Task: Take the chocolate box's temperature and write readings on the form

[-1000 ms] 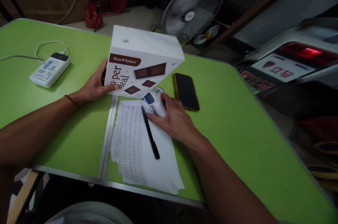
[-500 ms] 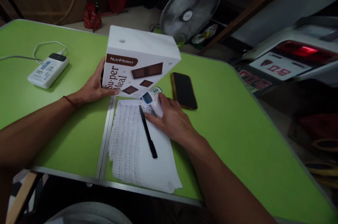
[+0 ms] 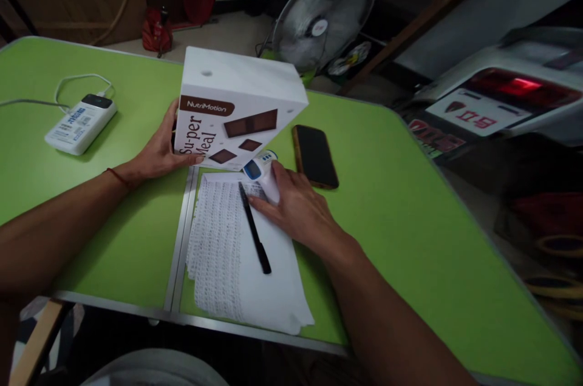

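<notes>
White box [image 3: 237, 110] — left hand [image 3: 157, 152] on its side — right hand [image 3: 296, 207] holds thermometer [image 3: 262, 170].

I see a bright green table [image 3: 401, 204] with a silvery metal seam and edge. At the frame's centre stands a white box [image 3: 237, 110] with a brown label band and dark brown bars printed on it. Below it lie white sheets [image 3: 273, 289] covered in dense grey print, crossed by a black pen [image 3: 254, 229]. The thermometer [image 3: 260, 167] is white with a blue face. Right of it, the phone [image 3: 314, 156] is black, tan-edged. At upper left, the power bank [image 3: 79, 122] is white, black-tipped, with blue markings.
</notes>
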A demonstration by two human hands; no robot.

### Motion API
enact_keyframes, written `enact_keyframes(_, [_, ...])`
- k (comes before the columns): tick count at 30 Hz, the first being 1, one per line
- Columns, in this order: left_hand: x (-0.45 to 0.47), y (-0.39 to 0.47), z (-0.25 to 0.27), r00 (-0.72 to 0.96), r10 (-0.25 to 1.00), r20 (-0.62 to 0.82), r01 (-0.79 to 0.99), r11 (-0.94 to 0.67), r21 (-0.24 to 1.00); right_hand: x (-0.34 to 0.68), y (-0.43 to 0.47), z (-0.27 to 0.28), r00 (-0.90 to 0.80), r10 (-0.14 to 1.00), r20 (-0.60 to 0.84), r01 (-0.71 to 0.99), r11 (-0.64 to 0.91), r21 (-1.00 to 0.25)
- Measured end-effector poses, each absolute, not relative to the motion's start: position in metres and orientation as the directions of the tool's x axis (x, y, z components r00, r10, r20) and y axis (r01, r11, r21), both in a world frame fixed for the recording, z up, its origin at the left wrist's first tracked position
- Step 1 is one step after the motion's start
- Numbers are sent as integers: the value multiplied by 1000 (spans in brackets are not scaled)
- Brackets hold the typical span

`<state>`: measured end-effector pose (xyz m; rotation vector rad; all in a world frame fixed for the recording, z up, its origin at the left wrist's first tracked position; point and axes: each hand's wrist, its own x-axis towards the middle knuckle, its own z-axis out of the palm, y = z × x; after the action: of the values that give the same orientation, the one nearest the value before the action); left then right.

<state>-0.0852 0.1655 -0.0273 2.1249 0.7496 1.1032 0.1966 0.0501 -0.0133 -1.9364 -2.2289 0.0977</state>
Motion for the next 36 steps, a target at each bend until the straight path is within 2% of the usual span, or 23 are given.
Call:
enact_keyframes(2, [-86, 162, -26, 442, 724, 529, 248, -665, 704, 196, 48, -13, -130, 981, 143, 975, 153, -163])
enact_keyframes(4, [-86, 157, -21, 343, 701, 625, 324, -713, 622, 194, 45, -12, -144, 966, 215, 973, 178, -145])
enact_keyframes(6, [-86, 149, -14, 255, 614, 747, 410, -768, 492, 191, 42, -8, -175, 937, 304, 964, 225, -138])
enact_keyframes(9, [-83, 136, -5, 227, 477, 849, 509, -801, 314, 187, 36, -2, -215, 878, 427, 933, 314, -176])
enact_keyframes(12, [-76, 120, -3, 200, 321, 926, 528, -831, 175, 183, 31, 2, -253, 870, 424, 886, 384, -260])
enact_keyframes(14, [-70, 109, -3, 298, 200, 933, 489, -872, 31, 179, 29, 2, -290, 901, 321, 877, 385, -289])
enact_keyframes(16, [-62, 97, -3, 593, 143, 793, 341, -936, -86, 173, 29, 3, -310, 930, 199, 898, 355, -260])
enact_keyframes(18, [-54, 86, -4, 840, 110, 532, 166, -984, -58, 168, 29, 5, -298, 949, 105, 926, 314, -210])
enact_keyframes(20, [-49, 79, -5, 908, 122, 401, 106, -992, 62, 165, 29, 6, -279, 959, 49, 939, 283, -196])
enact_keyframes(23, [-45, 74, -11, 907, 217, 361, 156, -969, 191, 168, 29, 7, -281, 957, 74, 922, 291, -257])
enact_keyframes(27, [-44, 72, -19, 913, 274, 303, 220, -955, 200, 180, 30, 11, -207, 919, 337, 825, 349, -445])
enact_keyframes(30, [-41, 65, -20, 915, 303, 267, 265, -949, 171, 184, 31, 14, -75, 867, 492, 624, 426, -656])
enact_keyframes(32, [-38, 57, -18, 917, 322, 234, 293, -944, 150, 181, 30, 16, -2, 854, 521, 451, 466, -762])
enact_keyframes(36, [-32, 38, -6, 927, 337, 162, 317, -938, 138, 165, 24, 11, -12, 864, 503, 232, 492, -839])
